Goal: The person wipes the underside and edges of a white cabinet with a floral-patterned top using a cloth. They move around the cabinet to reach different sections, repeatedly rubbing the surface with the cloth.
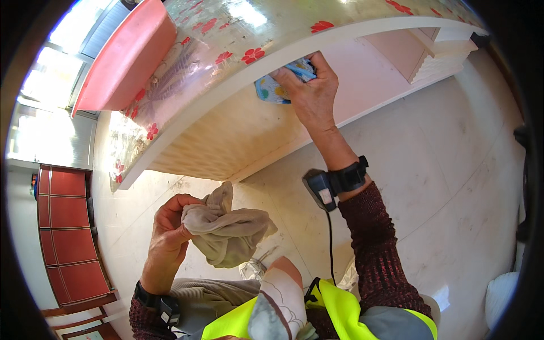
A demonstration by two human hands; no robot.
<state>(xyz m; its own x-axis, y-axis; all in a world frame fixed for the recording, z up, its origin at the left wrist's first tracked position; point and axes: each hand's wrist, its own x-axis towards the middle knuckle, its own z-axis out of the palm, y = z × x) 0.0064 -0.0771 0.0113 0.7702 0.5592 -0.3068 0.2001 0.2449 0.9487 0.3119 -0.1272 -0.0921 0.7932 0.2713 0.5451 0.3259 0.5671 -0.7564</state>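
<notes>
My left hand grips a bunched beige-grey cloth, which hangs over the floor in front of my lap. A blue patterned cloth with coloured dots is pinched in my right hand. That hand reaches in at the white front edge of a table, just under its top. Part of the blue cloth and some fingertips are hidden behind the edge and the hand.
A pink plastic basin stands on the tabletop's flower-patterned cover, at the left. Below the top are pale side panels and a small shelf. Red cabinet doors line the far left. A black cable hangs from my right wrist device.
</notes>
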